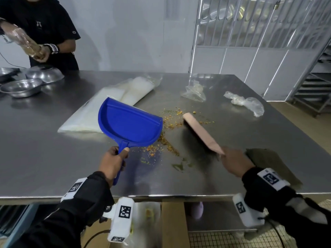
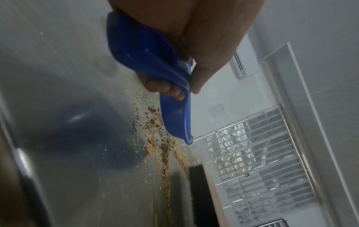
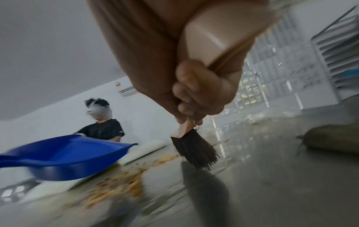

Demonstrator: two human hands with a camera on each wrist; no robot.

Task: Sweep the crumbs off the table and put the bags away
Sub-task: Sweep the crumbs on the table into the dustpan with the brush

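Observation:
My left hand point(image 1: 114, 158) grips the handle of a blue dustpan point(image 1: 129, 122), held tilted just above the steel table point(image 1: 53, 167); the left wrist view shows the dustpan point(image 2: 155, 64) from below. My right hand point(image 1: 232, 161) grips a pink-handled brush point(image 1: 202, 133) with dark bristles point(image 3: 194, 152) touching the table. Orange and yellow crumbs point(image 1: 168, 122) lie scattered between pan and brush. Two large white bags point(image 1: 111, 102) lie behind the dustpan. Two crumpled clear bags point(image 1: 194, 92) point(image 1: 245, 102) sit at the far right.
Steel bowls point(image 1: 23, 88) stand at the far left, where another person point(image 1: 44, 29) handles a wrapped item. A dark olive pouch point(image 1: 272, 163) lies by my right wrist. A metal rack point(image 1: 315, 90) stands right of the table. A bag-lined bin point(image 1: 148, 221) sits below the front edge.

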